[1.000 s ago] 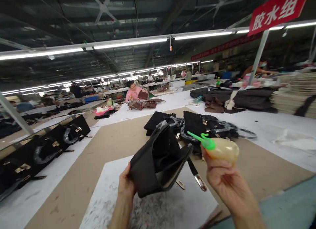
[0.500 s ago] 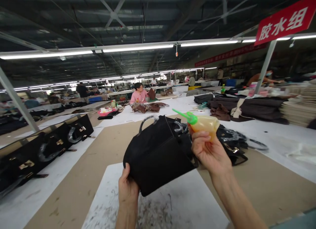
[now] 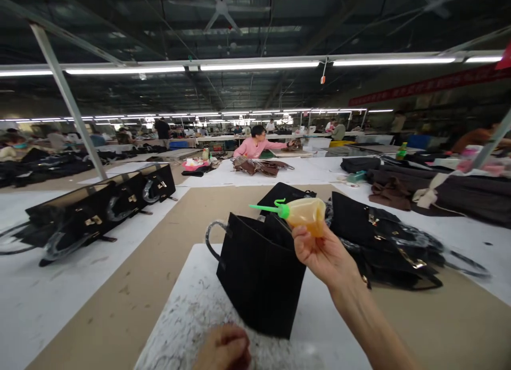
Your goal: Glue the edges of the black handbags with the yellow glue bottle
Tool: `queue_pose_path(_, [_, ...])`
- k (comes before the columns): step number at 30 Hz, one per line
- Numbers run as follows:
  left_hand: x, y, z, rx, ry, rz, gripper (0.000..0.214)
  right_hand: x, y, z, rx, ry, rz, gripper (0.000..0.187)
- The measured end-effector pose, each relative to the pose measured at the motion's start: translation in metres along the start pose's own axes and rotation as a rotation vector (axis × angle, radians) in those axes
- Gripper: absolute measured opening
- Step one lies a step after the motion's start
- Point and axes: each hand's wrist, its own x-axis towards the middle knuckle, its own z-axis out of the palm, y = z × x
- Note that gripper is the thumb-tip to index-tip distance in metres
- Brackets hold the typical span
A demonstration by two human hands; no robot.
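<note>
A black handbag stands upright on a white stained board in front of me, its wrapped handle sticking out to the left. My right hand is closed round a yellowish squeeze bottle with a green nozzle that points left over the bag's open top. Only part of my left hand shows at the bottom edge, just below the bag; its fingers look curled and I cannot see whether it holds anything.
More black handbags lie in a heap to the right, and a row of black bags lines the left table. Brown leather pieces are stacked at the far right. A person in pink works at a table behind. A slanted metal post rises at left.
The bag went from being held tilted in my left hand to standing upright on the board. My left hand dropped away below it. The bottle moved left, over the bag's top.
</note>
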Motion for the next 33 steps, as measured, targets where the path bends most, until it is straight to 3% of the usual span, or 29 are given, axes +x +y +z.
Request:
queue_pose_path(3, [0.009,0.072,0.004,0.403,0.283,0.568,0.026,0.001,0.0,0.001,-0.034,-0.015,0.022,0.023])
queue_pose_path(4, [0.016,0.097,0.006,0.526,0.279,0.75,0.035,0.002,0.0,-0.001,-0.036,-0.031,0.028,0.023])
queue_pose_path(5, [0.024,0.119,0.008,0.675,0.2,0.87,0.047,0.002,-0.001,-0.002,-0.032,-0.046,0.034,0.024])
queue_pose_path(7, [0.041,0.155,0.013,1.01,0.055,0.998,0.052,0.002,-0.001,-0.005,-0.011,-0.059,0.041,0.024])
queue_pose_path(9, [0.051,0.176,0.018,1.298,-0.04,0.96,0.037,0.0,-0.001,-0.007,0.011,-0.043,0.04,0.026])
queue_pose_path(11, [0.052,0.183,0.023,1.487,-0.062,0.896,0.024,-0.003,-0.001,-0.006,0.041,-0.007,0.029,0.026])
queue_pose_path(16, [0.025,0.153,0.04,1.629,0.02,0.907,0.013,-0.012,-0.005,0.006,0.138,0.021,-0.038,0.026])
queue_pose_path(21, [0.008,0.13,0.057,1.595,0.074,0.862,0.01,-0.009,-0.002,0.019,0.159,0.0,-0.074,0.032])
queue_pose_path(27, [-0.002,0.15,0.06,1.33,0.042,0.725,0.027,0.013,0.009,0.021,0.138,0.005,-0.014,0.032])
queue_pose_path(30, [-0.004,0.156,0.055,1.098,0.131,0.685,0.014,0.024,0.01,0.019,0.115,0.011,0.004,0.026])
queue_pose_path(33, [0.001,0.161,0.048,1.03,0.152,0.673,0.041,0.03,0.008,0.016,0.09,0.02,0.005,0.023])
